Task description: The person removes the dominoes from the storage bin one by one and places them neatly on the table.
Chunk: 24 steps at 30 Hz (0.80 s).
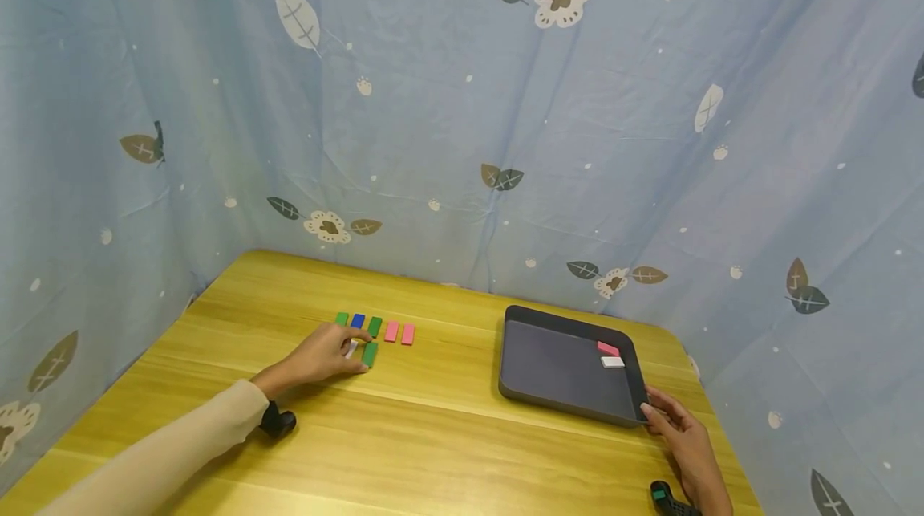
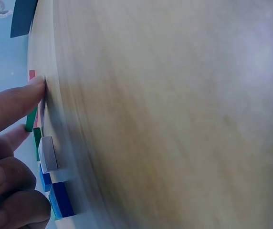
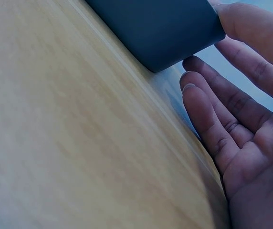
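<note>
My left hand (image 1: 328, 355) is at the left of the table, thumb and index finger pinching the ends of a small green rectangular block (image 1: 370, 355). Behind those fingers lies a row of similar blocks: a green one (image 1: 342, 318), a blue one (image 1: 358, 321), a darker green one (image 1: 374, 327) and pink ones (image 1: 391, 331). A white block (image 2: 48, 153) and a blue block (image 2: 61, 200) sit near the curled fingers in the left wrist view. My right hand (image 1: 682, 440) grips the near right corner of a dark grey tray (image 1: 563, 367), thumb at its rim.
Inside the tray, toward its right wall, lie a pink block (image 1: 608, 348) and a white block (image 1: 612, 362). A wooden table (image 1: 433, 452) carries everything. Blue patterned curtain (image 1: 433, 99) hangs behind and along both sides. Each wrist wears a black device (image 1: 277, 421).
</note>
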Motion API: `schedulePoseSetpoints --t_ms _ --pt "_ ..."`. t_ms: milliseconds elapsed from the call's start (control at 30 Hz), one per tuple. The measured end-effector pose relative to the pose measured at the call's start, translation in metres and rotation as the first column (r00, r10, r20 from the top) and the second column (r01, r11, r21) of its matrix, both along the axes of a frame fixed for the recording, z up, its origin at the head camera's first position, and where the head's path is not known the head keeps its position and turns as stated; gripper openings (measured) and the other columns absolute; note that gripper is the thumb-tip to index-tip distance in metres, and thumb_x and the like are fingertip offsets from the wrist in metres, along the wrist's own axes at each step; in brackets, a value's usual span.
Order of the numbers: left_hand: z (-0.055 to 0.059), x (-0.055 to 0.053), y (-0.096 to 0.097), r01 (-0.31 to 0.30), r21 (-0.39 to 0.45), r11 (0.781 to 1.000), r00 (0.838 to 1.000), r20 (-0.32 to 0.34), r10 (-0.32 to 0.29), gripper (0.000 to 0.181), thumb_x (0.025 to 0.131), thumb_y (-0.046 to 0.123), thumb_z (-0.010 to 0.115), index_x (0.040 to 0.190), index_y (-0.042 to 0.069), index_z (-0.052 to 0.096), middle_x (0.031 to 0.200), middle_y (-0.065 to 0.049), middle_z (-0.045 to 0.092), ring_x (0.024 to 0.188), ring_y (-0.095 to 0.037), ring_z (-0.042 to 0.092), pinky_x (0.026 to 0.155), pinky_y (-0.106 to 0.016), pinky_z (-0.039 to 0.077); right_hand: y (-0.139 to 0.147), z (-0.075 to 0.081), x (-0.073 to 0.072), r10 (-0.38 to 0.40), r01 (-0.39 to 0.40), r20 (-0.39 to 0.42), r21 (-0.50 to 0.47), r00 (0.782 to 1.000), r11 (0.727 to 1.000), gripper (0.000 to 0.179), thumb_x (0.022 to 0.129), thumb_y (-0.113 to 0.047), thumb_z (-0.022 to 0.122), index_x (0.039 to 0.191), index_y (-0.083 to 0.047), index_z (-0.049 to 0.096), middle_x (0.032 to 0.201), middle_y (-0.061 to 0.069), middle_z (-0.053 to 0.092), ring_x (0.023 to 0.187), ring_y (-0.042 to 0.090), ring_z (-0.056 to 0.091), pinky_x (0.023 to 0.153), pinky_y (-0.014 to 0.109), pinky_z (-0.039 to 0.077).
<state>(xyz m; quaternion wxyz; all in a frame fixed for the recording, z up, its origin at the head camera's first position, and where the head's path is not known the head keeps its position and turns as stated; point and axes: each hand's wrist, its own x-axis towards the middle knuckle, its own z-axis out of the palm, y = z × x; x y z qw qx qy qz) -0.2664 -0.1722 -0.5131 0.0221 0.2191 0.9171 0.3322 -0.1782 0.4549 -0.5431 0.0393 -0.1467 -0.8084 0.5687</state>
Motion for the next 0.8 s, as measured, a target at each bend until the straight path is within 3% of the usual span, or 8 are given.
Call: schedulePoseSetpoints --t_ms 333,800 --pt "0.0010 -0.0017 -0.0009 -0.007 -0.020 1.000 1.000 0.025 0.008 0.045 0.085 0.022 0.087 0.124 0.004 0.073 0.060 0.004 0.045 0.055 -0.009 0.036 0.054 -0.025 0.029 0.0002 0.0008 0.0005 0.002 -0.002 -0.012 -0.018 1.000 1.000 0.069 0.097 -0.043 0.071 0.154 -0.010 0.048 0.119 -0.014 0.060 0.098 0.007 0.064 0.082 0.025 0.055" --pt "0.0069 -0.0023 -0.0001 -0.009 -0.033 0.999 1.000 -0.002 0.009 0.053 0.084 0.025 0.088 0.128 0.001 0.070 0.059 0.005 0.045 0.054 -0.008 0.035 0.053 -0.024 0.030 -0.0006 0.0022 0.0011 0.003 -0.003 -0.001 -0.009 1.000 1.000 0.070 0.097 -0.044 0.071 0.154 -0.011 0.047 0.126 -0.008 0.059 0.100 0.006 0.062 0.084 0.027 0.055"
